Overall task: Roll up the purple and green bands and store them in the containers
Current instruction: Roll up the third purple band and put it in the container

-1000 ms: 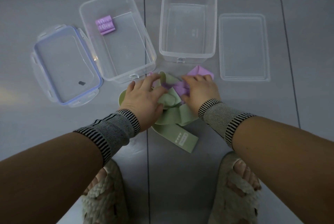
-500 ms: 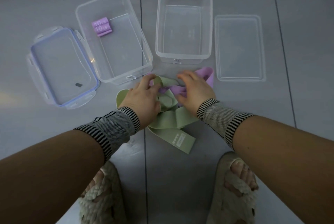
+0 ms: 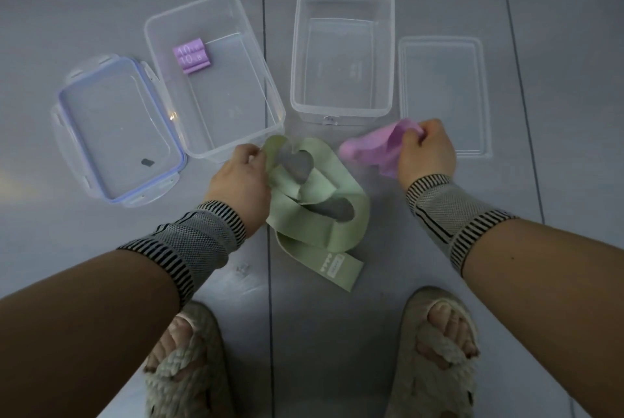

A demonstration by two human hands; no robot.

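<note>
Grey mesh wrist sleeves [image 3: 199,242] w/ b&w striped edges; cream braided sandals [image 3: 184,380].

The purple band [image 3: 369,150] is blurred beside the green band [image 3: 315,211]. The print on the green band's label cannot be read. Both forearms are cut off at the frame edges.

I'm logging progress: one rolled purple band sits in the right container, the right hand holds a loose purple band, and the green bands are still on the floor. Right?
Not quite. The head view shows the rolled purple band in the left container, not the right container, which looks empty. The rest holds: the right hand holds a loose purple band, and the green bands lie on the floor.
</note>
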